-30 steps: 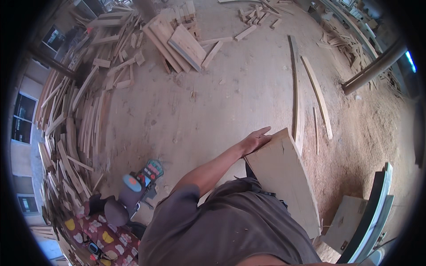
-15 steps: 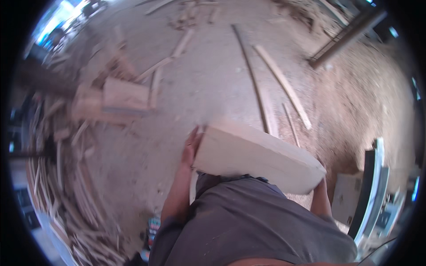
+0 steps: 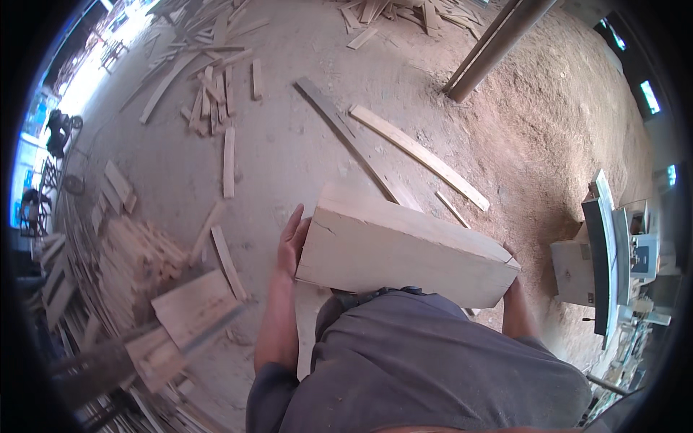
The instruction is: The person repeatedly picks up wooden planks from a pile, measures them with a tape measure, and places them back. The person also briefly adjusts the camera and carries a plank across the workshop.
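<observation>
I carry a thick, pale wooden block (image 3: 404, 249) level in front of my chest. My left hand (image 3: 291, 242) grips its left end, fingers wrapped over the edge. My right hand (image 3: 511, 283) holds the right end from below and is mostly hidden behind the block. My grey shirt (image 3: 426, 368) fills the bottom of the view.
Long planks (image 3: 415, 151) lie on the dusty floor ahead, beside a slanted pole (image 3: 498, 43). Scattered offcuts (image 3: 216, 94) lie at the upper left, a heap of boards (image 3: 144, 289) at the left. A woodworking machine (image 3: 606, 252) stands at the right by sawdust.
The view has swung to the right across the floor. The block, earlier resting on edge under one hand, is now lifted and held level with both hands.
</observation>
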Available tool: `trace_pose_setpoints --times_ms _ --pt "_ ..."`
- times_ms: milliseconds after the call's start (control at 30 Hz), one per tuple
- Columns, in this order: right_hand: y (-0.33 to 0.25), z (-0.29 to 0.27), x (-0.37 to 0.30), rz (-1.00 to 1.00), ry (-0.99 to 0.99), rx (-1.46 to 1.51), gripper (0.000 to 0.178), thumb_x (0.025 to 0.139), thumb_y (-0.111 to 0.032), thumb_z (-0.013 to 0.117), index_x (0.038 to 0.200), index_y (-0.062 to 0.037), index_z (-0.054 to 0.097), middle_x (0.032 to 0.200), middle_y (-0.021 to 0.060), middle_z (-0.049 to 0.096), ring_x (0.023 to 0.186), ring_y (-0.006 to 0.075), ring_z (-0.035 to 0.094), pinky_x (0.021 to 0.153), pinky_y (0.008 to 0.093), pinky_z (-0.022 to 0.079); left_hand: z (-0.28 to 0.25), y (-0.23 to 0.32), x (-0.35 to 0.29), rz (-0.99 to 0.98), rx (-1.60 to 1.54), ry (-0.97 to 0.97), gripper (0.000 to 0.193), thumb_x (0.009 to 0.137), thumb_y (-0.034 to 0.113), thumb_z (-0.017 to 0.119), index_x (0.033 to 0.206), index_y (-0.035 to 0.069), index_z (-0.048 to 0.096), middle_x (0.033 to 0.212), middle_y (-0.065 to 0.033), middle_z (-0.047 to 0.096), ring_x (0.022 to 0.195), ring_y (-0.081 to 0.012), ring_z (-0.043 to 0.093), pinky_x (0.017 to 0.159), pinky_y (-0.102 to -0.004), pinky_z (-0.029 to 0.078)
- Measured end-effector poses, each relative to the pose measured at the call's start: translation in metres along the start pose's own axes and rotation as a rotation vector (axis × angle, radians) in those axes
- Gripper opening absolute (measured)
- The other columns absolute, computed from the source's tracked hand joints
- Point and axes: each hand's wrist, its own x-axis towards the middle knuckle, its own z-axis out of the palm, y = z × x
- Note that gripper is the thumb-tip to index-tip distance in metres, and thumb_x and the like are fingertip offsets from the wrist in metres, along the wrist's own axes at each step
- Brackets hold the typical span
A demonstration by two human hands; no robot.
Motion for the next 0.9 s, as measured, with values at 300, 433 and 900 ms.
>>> trace_pose_setpoints --times_ms 300,433,900 --pt "-0.061 0.217 0.223 0.102 0.025 0.012 0.050 0.099 -0.043 0.049 0.124 -0.0011 0.063 0.114 0.0147 0.070 0.100 0.0290 0.067 0.091 0.0454 0.053 -0.035 0.152 0.220 0.024 0.017 0.055 0.052 0.105 0.020 0.048 0.153 0.007 0.031 0.135 -0.0124 0.058 0.118 -0.0223 0.060 0.097 -0.0368 0.053" --pt "-0.114 0.318 0.306 0.153 -0.004 -0.010 0.051 0.099 -0.044 0.049 0.124 -0.0017 0.063 0.113 0.0144 0.070 0.100 0.0300 0.067 0.090 0.0464 0.053 -0.041 0.216 0.288 0.085 -0.005 0.098 0.052 0.105 0.019 0.048 0.153 0.007 0.032 0.138 -0.0139 0.056 0.119 -0.0238 0.060 0.097 -0.0375 0.053" --pt "-0.203 0.519 0.543 -0.037 -0.169 0.001 0.056 0.100 -0.046 0.046 0.134 -0.0023 0.056 0.129 0.0175 0.063 0.118 0.0329 0.060 0.104 0.0479 0.046 -0.066 0.416 0.676 0.018 -0.037 -0.050 0.066 0.100 0.024 0.060 0.154 0.005 0.029 0.126 -0.0125 0.062 0.110 -0.0201 0.062 0.093 -0.0300 0.051"
